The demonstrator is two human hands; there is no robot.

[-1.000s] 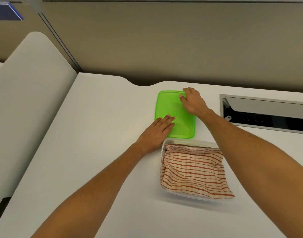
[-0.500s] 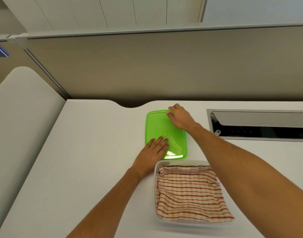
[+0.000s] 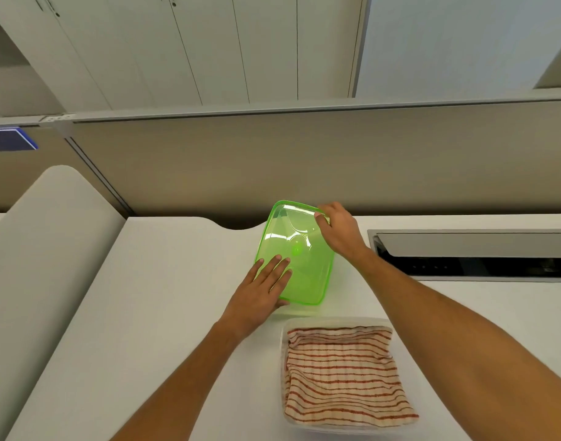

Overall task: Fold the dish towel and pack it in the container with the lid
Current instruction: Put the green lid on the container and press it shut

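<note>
A translucent green lid [image 3: 304, 265] is tilted up off the white table [image 3: 164, 297], its far edge raised and its near edge still down. My right hand [image 3: 339, 230] pinches the lid's far right corner. My left hand [image 3: 263, 291] lies flat with fingers spread on the lid's near left part. In front of the lid stands a clear plastic container [image 3: 284, 370] holding the folded dish towel [image 3: 342, 374], cream with red stripes. The container has no cover on it.
A recessed cable tray with a grey flap [image 3: 473, 254] is set into the table at the right. A beige partition wall [image 3: 304, 160] runs along the table's far edge. A second white desk surface [image 3: 34, 265] adjoins at the left.
The lid lay flat on the table before; now its far edge is lifted by my right hand. My head has tipped upward, showing more of the wall and cabinets.
</note>
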